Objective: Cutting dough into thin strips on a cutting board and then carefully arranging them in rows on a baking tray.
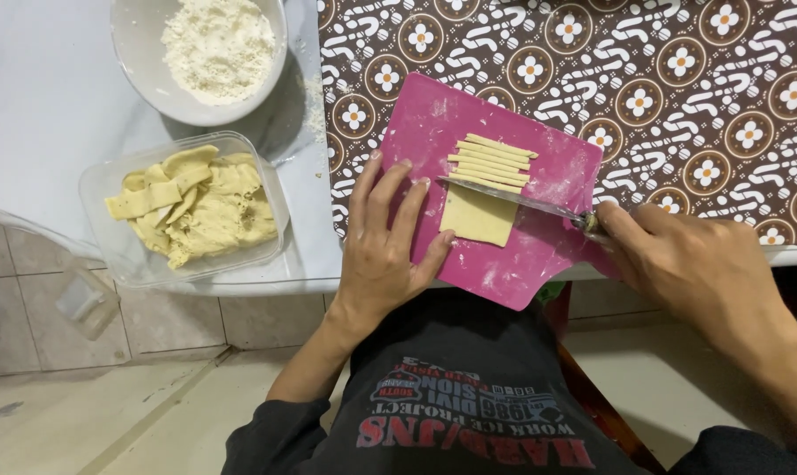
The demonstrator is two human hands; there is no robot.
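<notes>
Near the surface's front edge, pink board [513, 255] overhangs. Left hand [382, 251] flat, open, pinning dough sheet [476, 215]; right hand [689, 264] clenched on knife [513, 199]. Risk: blade slips toward fingertips [447, 237]; board tips.

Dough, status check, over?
Left hand steadies dough sheet on pink board. Right hand grips knife, slicing strips. Nothing blocking.

Your left hand [382, 251] and right hand [693, 264] are bare, with no rings or gloves. Your dark sleeves are pushed up your arms. Your black shirt [469, 413] has red and white print.
</notes>
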